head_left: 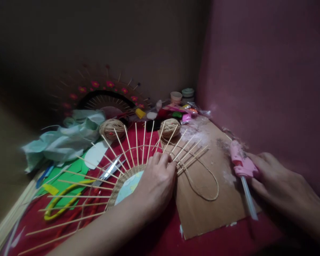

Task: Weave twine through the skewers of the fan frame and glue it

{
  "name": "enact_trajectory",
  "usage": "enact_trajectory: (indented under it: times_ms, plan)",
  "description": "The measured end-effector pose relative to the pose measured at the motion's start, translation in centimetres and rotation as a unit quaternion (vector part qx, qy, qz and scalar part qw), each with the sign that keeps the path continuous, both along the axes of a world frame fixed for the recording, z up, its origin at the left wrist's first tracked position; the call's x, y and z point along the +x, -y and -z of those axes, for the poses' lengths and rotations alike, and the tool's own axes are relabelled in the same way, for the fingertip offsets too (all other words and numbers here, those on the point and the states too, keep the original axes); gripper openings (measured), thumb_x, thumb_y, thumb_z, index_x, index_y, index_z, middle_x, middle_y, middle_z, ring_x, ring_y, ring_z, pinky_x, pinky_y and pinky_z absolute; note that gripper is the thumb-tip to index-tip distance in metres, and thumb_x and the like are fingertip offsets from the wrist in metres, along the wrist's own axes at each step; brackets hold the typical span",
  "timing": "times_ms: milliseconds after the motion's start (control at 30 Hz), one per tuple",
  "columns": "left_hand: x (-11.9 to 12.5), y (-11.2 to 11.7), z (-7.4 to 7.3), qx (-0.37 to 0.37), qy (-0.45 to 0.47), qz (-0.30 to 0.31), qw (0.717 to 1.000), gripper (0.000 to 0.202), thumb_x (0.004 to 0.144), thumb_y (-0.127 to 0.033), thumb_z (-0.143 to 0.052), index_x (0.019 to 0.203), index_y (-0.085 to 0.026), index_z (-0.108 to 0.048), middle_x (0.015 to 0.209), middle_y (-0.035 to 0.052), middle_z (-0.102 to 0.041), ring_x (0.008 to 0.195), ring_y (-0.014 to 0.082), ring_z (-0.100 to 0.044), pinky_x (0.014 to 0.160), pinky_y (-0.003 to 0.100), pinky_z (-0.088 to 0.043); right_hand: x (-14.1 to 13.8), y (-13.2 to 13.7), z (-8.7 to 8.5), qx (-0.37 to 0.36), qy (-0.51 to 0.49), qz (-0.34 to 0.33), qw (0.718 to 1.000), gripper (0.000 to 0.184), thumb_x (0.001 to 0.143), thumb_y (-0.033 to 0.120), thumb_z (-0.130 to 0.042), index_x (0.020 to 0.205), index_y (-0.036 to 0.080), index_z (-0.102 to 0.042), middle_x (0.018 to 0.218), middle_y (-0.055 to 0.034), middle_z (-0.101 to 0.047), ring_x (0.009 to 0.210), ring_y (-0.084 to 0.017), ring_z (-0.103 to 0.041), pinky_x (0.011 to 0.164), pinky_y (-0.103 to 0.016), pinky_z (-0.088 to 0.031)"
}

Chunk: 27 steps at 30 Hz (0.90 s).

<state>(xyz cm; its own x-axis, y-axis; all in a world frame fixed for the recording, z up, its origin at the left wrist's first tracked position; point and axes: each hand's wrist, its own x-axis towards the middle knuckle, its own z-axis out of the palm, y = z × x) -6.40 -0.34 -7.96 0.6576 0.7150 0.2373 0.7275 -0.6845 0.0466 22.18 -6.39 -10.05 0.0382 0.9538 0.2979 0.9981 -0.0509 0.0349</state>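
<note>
My left hand [158, 174] is closed at the right end of a round woven piece with a twine band [124, 179] and thin sticks [137, 144] fanning outward. Jute twine [216, 183] runs among the sticks to its fingers and loops out to the right; the fingertips are partly hidden. A pink glue gun [238, 158] is gripped in my right hand [277, 183], its nozzle pointing up and away and a clear glue stick [249, 202] sticking out of its back end. Beneath the twine loop lies a brown board [202, 217].
Two twine balls [112, 129] [170, 128] sit behind the sticks. Yellow-handled scissors [69, 199] lie at left over green sheets [72, 170], near crumpled pale cloth [61, 142]. A flower-trimmed stick fan [109, 92] stands behind, with small cups [176, 97] at the back.
</note>
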Motion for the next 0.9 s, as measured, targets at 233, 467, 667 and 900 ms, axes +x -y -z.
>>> enact_trajectory:
  times_ms: [233,467,667,900]
  plan:
    - [0.1,-0.1,-0.1,0.013,-0.006,-0.013,1.000,0.020,0.086,-0.016,-0.039,0.081,-0.014,-0.058,0.089,0.0097,-0.052,0.081,0.0207,-0.042,0.069,0.036,-0.038,-0.1,-0.3,-1.3,-0.072,-0.053,-0.073,0.993,0.030,0.073,0.022,-0.044,0.102,0.017,-0.050,0.093,-0.0088,-0.053,0.083,-0.021,-0.052,0.070,-0.034,-0.043]
    - [0.6,-0.5,-0.3,0.032,-0.012,-0.011,0.999,0.017,0.084,-0.017,-0.041,0.075,-0.015,-0.055,0.084,0.0083,-0.052,0.078,0.0202,-0.042,0.070,0.035,-0.037,-7.7,-1.7,-4.2,-0.074,-0.219,-0.160,0.960,0.015,0.080,0.026,-0.042,0.076,0.020,-0.055,0.078,-0.0038,-0.058,0.072,-0.016,-0.053,0.062,-0.028,-0.038]
    - [0.1,-1.5,-1.1,0.036,-0.014,-0.039,0.998,0.013,0.082,-0.020,-0.043,0.083,-0.015,-0.055,0.085,0.0084,-0.053,0.078,0.0201,-0.043,0.071,0.034,-0.037,-12.4,-4.7,-3.6,-0.109,-0.191,-0.120,0.968,0.024,0.077,0.038,-0.049,0.067,0.019,-0.059,0.066,-0.0050,-0.060,0.061,-0.016,-0.052,0.054,-0.027,-0.031]
    - [0.3,-2.3,-1.1,0.038,-0.045,-0.040,0.997,0.018,0.081,-0.024,-0.043,0.074,-0.016,-0.057,0.078,0.0076,-0.056,0.071,0.0186,-0.045,0.067,0.034,-0.035,-12.5,-5.4,-2.4,-0.092,-0.194,-0.112,0.970,0.022,0.078,0.025,-0.043,0.065,0.018,-0.060,0.068,-0.0062,-0.063,0.063,-0.016,-0.056,0.054,-0.027,-0.029]
